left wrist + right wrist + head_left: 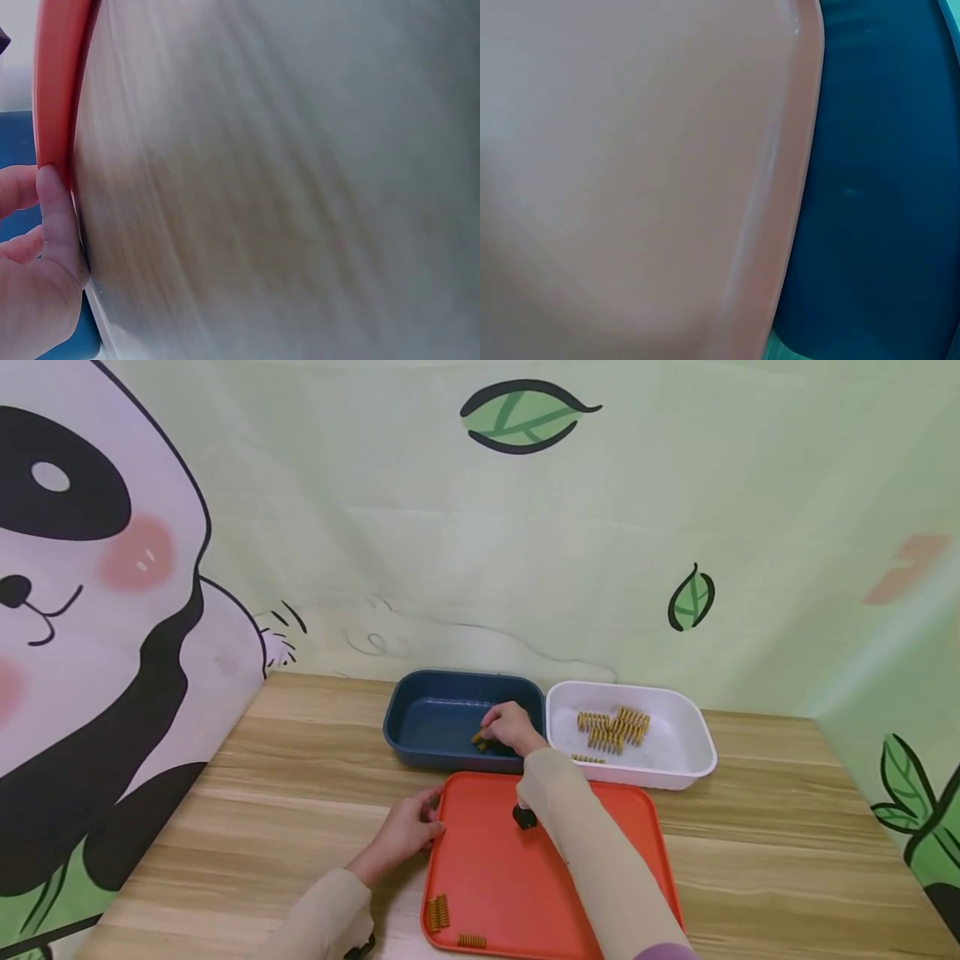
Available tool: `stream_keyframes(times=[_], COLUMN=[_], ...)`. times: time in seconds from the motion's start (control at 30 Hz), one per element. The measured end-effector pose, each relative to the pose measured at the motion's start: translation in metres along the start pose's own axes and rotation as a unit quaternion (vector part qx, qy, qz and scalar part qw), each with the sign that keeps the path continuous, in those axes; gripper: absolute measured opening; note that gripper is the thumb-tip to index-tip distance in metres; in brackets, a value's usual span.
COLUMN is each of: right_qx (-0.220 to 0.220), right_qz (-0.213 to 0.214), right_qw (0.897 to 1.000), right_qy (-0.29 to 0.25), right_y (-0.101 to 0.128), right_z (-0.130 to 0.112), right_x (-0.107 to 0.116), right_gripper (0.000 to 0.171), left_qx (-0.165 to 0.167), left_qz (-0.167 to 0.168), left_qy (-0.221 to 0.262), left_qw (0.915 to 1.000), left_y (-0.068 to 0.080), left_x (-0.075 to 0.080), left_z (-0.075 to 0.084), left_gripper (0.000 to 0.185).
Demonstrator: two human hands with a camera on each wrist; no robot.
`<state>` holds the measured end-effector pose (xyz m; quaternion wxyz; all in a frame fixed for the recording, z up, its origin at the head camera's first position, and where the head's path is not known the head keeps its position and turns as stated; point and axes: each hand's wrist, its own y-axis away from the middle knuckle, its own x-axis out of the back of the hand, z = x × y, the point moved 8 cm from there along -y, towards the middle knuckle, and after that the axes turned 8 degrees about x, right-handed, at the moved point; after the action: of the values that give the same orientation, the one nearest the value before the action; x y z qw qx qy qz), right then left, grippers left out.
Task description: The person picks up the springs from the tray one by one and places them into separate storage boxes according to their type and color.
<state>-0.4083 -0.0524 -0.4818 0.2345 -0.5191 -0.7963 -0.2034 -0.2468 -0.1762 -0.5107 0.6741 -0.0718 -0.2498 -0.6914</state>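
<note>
My right hand (513, 728) reaches into the blue bin (420, 758), fingers bent down with the tips at gold-coloured coil springs (482, 743) near its front wall. It pinches one of them, partly hidden by the fingers. At the left rim of the red tray (487, 852), my left hand (405, 827) grips the edge between thumb and fingers; the left wrist view shows the thumb (56, 202) against the rim. On the tray's near left corner stand upright-laid springs (437, 912), with another spring (472, 941) along the front edge. The right wrist view shows only tray and bin.
A white bin (701, 752) stands right of the blue one, with several springs (615, 729) inside. Both bins sit behind the tray on the wood-grain table (765, 843). A printed cloth (375, 527) hangs behind the table. My right forearm crosses over the tray.
</note>
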Motion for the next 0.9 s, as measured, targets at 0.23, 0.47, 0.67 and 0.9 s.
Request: stream_keyframes(times=[0.23, 0.47, 0.67, 0.9], right_qx=[0.011, 0.020, 0.030, 0.052], right_qz=[-0.007, -0.018, -0.024, -0.030], right_qw=[0.999, 0.998, 0.996, 0.989], right_qy=[0.036, 0.056, 0.081, 0.139], right_y=[-0.001, -0.002, -0.001, 0.001], right_z=[-0.004, -0.005, -0.009, -0.015], right_x=[-0.001, -0.003, -0.003, -0.003], right_gripper=[0.011, 0.011, 0.010, 0.013], left_qx=[0.002, 0.002, 0.004, 0.007], left_qz=[0.004, 0.002, 0.002, 0.002], left_qy=[-0.006, -0.006, -0.002, -0.006], left_qw=[1.0000, 1.0000, 1.0000, 1.0000], left_y=[-0.001, 0.000, 0.000, 0.000], left_x=[0.001, 0.002, 0.002, 0.001], left_z=[0.000, 0.001, 0.002, 0.001], left_gripper=[0.053, 0.054, 0.054, 0.053])
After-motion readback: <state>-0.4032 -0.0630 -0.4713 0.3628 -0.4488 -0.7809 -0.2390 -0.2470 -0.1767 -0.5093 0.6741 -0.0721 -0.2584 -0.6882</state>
